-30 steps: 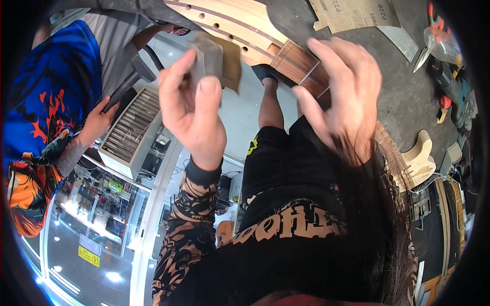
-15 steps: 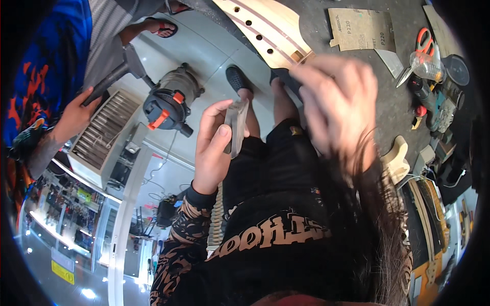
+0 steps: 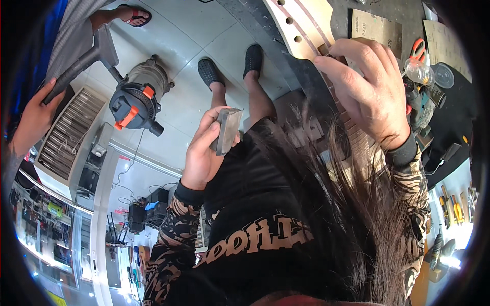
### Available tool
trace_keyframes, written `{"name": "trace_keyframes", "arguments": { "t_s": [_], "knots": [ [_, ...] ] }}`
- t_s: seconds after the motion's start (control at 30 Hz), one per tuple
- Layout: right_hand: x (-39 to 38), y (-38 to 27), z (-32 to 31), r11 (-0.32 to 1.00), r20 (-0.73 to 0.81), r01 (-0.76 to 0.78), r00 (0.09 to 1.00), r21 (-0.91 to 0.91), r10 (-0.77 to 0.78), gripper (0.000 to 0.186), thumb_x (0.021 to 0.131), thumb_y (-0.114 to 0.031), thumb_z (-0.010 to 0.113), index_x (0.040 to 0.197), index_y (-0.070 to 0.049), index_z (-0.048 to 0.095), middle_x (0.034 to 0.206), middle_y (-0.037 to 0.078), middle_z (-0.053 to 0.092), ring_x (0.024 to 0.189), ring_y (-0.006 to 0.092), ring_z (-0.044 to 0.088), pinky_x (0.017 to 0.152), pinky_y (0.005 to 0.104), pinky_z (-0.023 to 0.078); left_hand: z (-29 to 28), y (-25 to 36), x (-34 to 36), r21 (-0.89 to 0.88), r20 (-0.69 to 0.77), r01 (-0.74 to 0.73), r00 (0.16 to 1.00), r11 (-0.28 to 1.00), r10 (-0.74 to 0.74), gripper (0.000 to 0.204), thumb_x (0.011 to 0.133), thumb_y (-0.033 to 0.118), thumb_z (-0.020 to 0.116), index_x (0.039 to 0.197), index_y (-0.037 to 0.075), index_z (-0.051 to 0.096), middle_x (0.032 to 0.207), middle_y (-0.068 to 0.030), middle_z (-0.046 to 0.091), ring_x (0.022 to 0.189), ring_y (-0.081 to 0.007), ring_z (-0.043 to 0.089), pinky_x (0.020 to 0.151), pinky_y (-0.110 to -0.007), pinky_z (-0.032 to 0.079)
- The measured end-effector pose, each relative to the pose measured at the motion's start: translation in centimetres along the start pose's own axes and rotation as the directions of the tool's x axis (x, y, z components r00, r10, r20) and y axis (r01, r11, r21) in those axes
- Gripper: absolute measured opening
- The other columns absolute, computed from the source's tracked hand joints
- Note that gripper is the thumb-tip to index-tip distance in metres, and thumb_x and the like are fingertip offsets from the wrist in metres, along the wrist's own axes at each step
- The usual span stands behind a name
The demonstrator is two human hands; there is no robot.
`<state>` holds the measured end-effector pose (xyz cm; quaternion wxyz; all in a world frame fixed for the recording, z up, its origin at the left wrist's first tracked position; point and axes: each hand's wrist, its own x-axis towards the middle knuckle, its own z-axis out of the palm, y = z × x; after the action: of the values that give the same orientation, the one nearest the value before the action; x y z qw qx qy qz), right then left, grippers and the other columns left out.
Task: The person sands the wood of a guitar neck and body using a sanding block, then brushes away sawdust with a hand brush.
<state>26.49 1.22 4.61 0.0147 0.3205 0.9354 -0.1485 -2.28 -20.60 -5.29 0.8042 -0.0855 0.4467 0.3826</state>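
Note:
A grey rectangular block (image 3: 229,131), worn-looking like a sanding block, is held upright between the thumb and fingers of my left hand (image 3: 201,153), out in front of my lap. My right hand (image 3: 372,84) bends over the guitar neck (image 3: 352,130) where it meets the headstock, thumb and fingertips against the wood there. The pale wooden headstock (image 3: 306,25) has darker stripes, a row of round holes and a small slot beside my fingertips. Long hair hangs over much of the fretted neck.
Sandpaper sheets (image 3: 376,28), orange-handled scissors (image 3: 418,51) and a clear plastic cup (image 3: 419,72) lie on the dark bench at right. A vacuum cleaner (image 3: 133,99) stands on the tiled floor. At left another person's hand (image 3: 35,117) grips a black vacuum nozzle (image 3: 84,61).
My view has turned, showing more of the neck. My right hand, blurred over the bench before, has come to the headstock joint. The grey block stays in my left hand.

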Motion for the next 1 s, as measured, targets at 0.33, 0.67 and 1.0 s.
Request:
{"name": "trace_keyframes", "arguments": {
  "t_s": [0.33,0.67,1.0],
  "knots": [
    [0.9,-7.8,3.0,0.782,-0.057,-0.227,0.947,0.58,0.317,0.038,0.087,0.004,0.087,0.12,-0.006,0.071,0.118,0.012,0.067,0.098,0.0284,0.07,0.087,0.0383,0.057,1.8,2.1,1.5,-0.038,0.093,-0.234,0.967,0.971,0.237,0.055,0.113,0.034,0.057,0.158,0.004,0.046,0.142,-0.021,0.066,0.11,-0.0247,0.067,0.1,-0.039,0.052],
    [-1.0,-18.8,9.4,-0.08,0.279,-0.281,0.793,0.956,0.542,0.052,0.101,0.003,0.081,0.143,0.0,0.05,0.129,0.012,0.064,0.12,0.0187,0.069,0.099,0.0333,0.059,4.0,1.4,-2.9,0.323,0.09,-0.44,0.896,0.838,0.435,0.049,0.113,0.028,0.056,0.155,0.005,0.046,0.148,-0.0179,0.058,0.129,-0.0285,0.063,0.116,-0.046,0.048],
    [-1.5,-22.0,7.5,-0.378,0.335,-0.129,0.763,0.917,0.552,0.065,0.1,0.001,0.08,0.154,0.002,0.045,0.136,0.013,0.062,0.117,0.0159,0.068,0.103,0.0332,0.057,2.4,1.8,-7.6,0.641,0.325,-0.567,0.811,0.518,0.486,0.039,0.116,0.016,0.053,0.152,0.0,0.052,0.148,-0.017,0.048,0.135,-0.0265,0.052,0.12,-0.044,0.041]
  ]
}}
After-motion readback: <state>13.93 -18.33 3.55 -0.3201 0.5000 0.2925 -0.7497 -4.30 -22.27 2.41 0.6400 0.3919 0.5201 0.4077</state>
